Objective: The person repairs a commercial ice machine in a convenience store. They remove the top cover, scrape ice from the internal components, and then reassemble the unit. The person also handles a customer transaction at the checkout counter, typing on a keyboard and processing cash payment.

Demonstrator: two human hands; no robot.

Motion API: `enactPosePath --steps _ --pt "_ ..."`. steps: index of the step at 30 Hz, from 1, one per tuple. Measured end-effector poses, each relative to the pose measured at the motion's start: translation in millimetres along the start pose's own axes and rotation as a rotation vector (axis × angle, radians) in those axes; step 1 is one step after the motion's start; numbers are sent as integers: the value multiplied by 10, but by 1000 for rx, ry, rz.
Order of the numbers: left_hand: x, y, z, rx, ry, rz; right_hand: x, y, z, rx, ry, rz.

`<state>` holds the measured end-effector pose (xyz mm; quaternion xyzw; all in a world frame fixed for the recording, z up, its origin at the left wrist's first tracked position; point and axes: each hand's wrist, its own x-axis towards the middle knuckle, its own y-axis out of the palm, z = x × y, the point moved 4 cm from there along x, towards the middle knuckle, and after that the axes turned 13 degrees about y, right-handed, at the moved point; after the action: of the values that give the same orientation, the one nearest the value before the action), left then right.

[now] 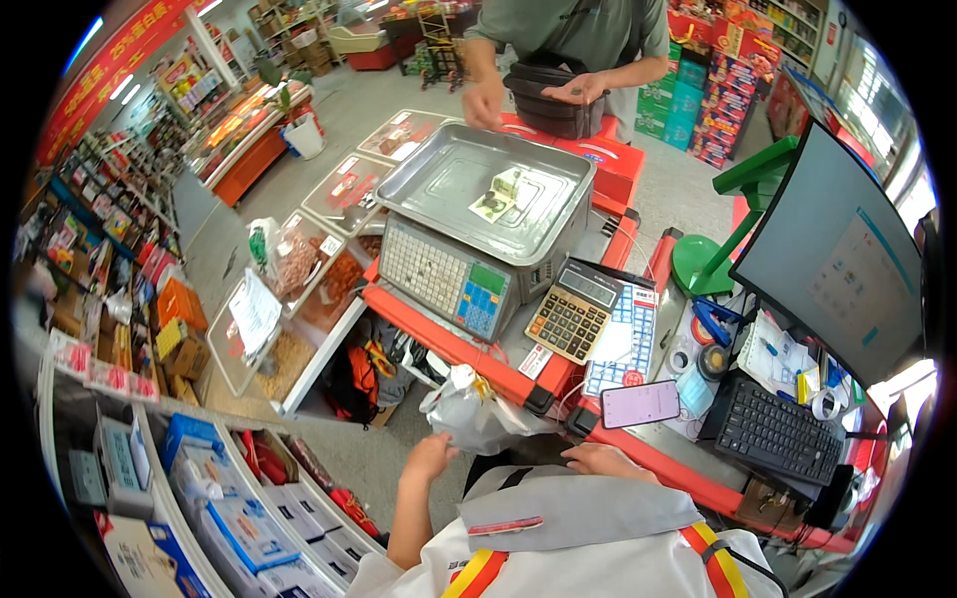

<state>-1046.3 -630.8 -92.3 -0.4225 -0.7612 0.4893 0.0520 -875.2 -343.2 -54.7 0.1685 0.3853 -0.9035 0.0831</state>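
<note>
My left hand (pixel 431 456) is low in front of my body, its loosely bent fingers beside the lower left edge of a white plastic bag (pixel 477 419). Whether the fingertips touch the bag is hard to see. The bag is at the front edge of the red-trimmed counter. To the right, my right hand (pixel 604 460) rests close to my body near that edge, holding nothing visible, its fingers loosely stretched. Nearby lies a phone (pixel 640 404) with a lit screen. A banknote (pixel 498 195) sits on the metal pan (pixel 439 169) of the weighing scale (pixel 439 274).
A calculator (pixel 570 311) leans beside the scale. On the right stand a monitor (pixel 837 259), a keyboard (pixel 780 429) and a green stand (pixel 713 261). Across the counter is a person (pixel 568 50) with a black waist bag (pixel 556 100). Food bins (pixel 344 194) line the left.
</note>
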Motion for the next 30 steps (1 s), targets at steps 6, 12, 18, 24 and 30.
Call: enactPosePath --steps 6,12,18,24,30 --pt "798 -947 181 103 221 -205 439 84 306 -15 150 -133" --pt "1393 -1580 500 125 330 -321 720 118 683 -41 267 -140" --pt "1890 -1632 695 142 296 -67 856 102 928 5 361 -157" --pt "2060 -1655 717 144 255 14 966 153 835 -13 387 -200" --pt "2053 -1650 760 138 250 -6 1087 57 957 -56 377 -203"
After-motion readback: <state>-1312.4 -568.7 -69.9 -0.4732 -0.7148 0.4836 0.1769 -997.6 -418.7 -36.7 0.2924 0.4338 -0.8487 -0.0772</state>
